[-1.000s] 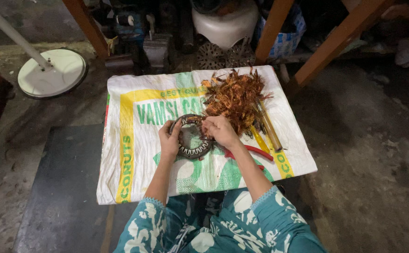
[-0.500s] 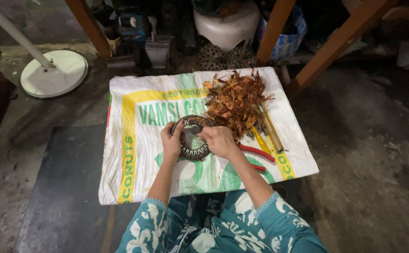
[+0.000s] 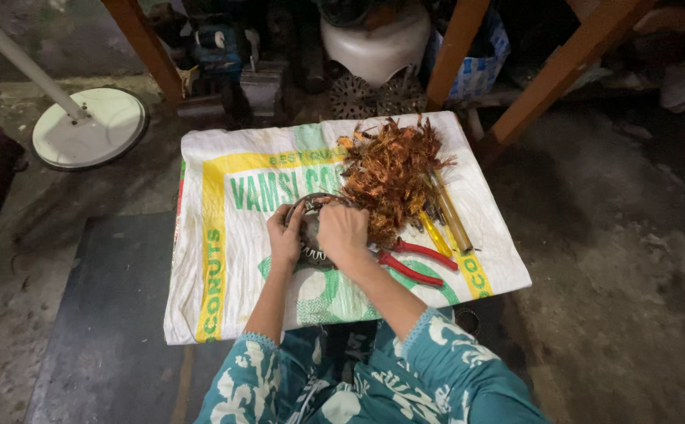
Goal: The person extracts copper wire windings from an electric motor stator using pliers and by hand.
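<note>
A: Where are the 2 hands?

B: Both are on the round grey metal ring with toothed inner slots point(image 3: 309, 228), which lies on the white woven plastic sack with green and yellow print point(image 3: 225, 259) spread over the floor. The left hand point(image 3: 285, 238) is closed around the ring's left rim. The right hand point(image 3: 342, 230) covers its right side, fingers curled down onto it.

A: What lies beside it?

B: A heap of tangled copper-coloured wire point(image 3: 389, 173) touches the ring's far right. A pair of red-handled pliers point(image 3: 415, 261) rests just right of the right wrist, and 2 yellow-handled tools point(image 3: 444, 220) lie beside the heap.

A: Beyond the sack?

B: A white round stand base point(image 3: 90, 127), far left.
</note>
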